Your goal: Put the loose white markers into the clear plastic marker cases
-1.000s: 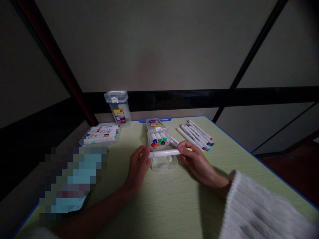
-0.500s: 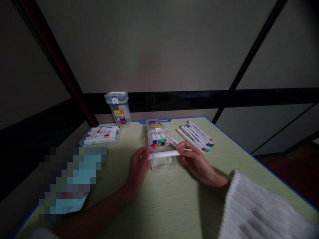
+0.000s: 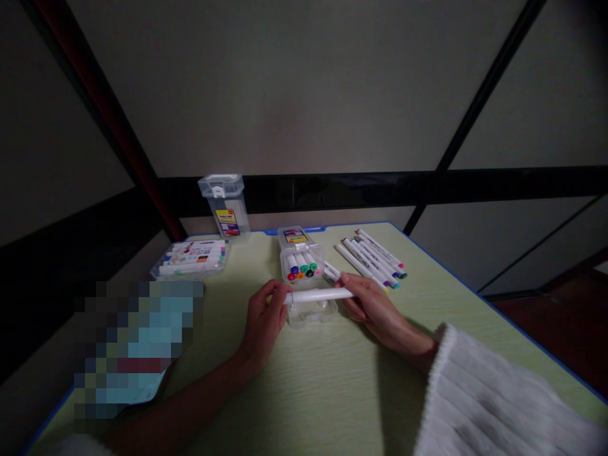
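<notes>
A white marker (image 3: 318, 295) with a yellow tip lies level between my two hands. Its left end is pinched by my left hand (image 3: 266, 313), thumb on top. My right hand (image 3: 373, 310) has its fingers closed on the right end, which they cover. Just beyond, a clear plastic marker case (image 3: 301, 244) lies on its side with its end toward me, holding several markers whose coloured ends show. Its open clear lid (image 3: 313, 315) rests on the table below the held marker. Another white marker (image 3: 331, 272) lies beside the case, partly hidden by my right hand.
Several loose white markers (image 3: 373, 256) lie side by side at the right. An upright clear case (image 3: 227, 206) stands at the back left, with a flat clear pack of markers (image 3: 192, 258) before it. A pixelated blue item (image 3: 152, 342) lies on the green table (image 3: 323, 392) at left.
My right fingers have shifted on the marker's right end and now cover its yellow part there. My left hand and the other things have stayed in place.
</notes>
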Demonstrator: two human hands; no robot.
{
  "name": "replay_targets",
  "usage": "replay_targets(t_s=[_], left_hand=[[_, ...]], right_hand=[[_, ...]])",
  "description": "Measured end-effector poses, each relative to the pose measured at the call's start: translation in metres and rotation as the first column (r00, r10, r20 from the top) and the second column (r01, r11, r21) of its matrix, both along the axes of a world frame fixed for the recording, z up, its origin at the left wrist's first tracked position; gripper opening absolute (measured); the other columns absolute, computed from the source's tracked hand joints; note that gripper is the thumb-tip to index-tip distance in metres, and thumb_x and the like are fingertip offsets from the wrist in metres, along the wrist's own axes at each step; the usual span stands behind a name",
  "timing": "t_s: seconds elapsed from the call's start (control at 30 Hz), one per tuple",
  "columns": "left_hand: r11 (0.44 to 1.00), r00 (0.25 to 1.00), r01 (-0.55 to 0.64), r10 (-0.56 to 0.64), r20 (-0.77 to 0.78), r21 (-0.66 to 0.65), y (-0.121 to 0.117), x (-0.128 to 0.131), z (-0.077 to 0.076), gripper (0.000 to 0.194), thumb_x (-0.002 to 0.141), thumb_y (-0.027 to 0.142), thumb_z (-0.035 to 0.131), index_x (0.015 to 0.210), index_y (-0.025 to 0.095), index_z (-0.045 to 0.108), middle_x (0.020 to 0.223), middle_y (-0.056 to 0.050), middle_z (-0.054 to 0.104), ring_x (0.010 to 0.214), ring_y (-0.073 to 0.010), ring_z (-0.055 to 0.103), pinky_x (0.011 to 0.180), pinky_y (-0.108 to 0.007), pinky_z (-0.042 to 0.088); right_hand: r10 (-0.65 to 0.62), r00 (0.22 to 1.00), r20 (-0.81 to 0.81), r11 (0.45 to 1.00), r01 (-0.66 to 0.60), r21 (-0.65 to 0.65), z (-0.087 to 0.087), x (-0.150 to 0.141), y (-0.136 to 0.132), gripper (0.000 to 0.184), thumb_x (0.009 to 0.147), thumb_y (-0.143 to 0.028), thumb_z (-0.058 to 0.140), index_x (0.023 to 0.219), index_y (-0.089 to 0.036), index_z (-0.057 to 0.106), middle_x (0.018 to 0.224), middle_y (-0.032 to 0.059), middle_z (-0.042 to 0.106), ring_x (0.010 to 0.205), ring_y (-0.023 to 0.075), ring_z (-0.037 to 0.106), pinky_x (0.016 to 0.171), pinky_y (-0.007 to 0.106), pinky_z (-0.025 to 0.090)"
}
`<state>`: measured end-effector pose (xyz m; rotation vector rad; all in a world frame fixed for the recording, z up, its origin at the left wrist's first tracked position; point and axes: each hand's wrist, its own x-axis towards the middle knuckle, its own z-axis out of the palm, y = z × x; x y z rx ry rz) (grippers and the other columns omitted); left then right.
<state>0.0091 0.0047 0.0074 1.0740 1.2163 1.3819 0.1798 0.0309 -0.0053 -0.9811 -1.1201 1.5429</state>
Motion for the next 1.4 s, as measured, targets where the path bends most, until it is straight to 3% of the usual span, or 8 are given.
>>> replay_targets(t_s=[0.27,1.03,1.4], left_hand=[[1.0,1.0,0.004,-0.003,-0.015,0.004,0.0003,-0.0008,-0.0015,0.025,0.07,0.041,0.055,0.063,0.016,0.052,0.043,0.01,0.03,0.035,-0.0029,0.023,0.036,-0.017,0.013],[1.0,0.999,0.026,-0.026,-0.035,0.013,0.0015,-0.0022,-0.0019,0.023,0.069,0.039,0.052,0.063,0.016,0.05,0.043,0.01,0.031,0.035,-0.003,0.022,0.035,-0.017,0.014],[1.0,1.0,0.012,-0.012,-0.02,0.025,0.0031,-0.0033,-0.005,0.023,0.069,0.039,0.053,0.064,0.016,0.05,0.045,0.01,0.034,0.035,-0.0027,0.023,0.035,-0.017,0.015]], right_hand=[[-0.012,0.999,-0.037,0.999,0.01,-0.043,0.001,0.0003,-0.0018,0.028,0.066,-0.04,0.066,0.062,-0.018,0.049,0.033,-0.0119,0.031,0.031,0.0019,0.017,0.036,0.021,0.007],[-0.045,0.998,-0.047,0.999,0.046,0.024,0.0008,0.0,-0.0027,0.026,0.067,-0.038,0.067,0.065,-0.018,0.049,0.04,-0.0093,0.034,0.04,0.0052,0.023,0.043,0.024,0.011],[-0.047,0.995,-0.092,0.999,0.048,0.017,0.0057,-0.0008,-0.0036,0.026,0.063,-0.035,0.071,0.067,-0.018,0.051,0.047,-0.0079,0.037,0.046,0.0061,0.029,0.046,0.022,0.02]])
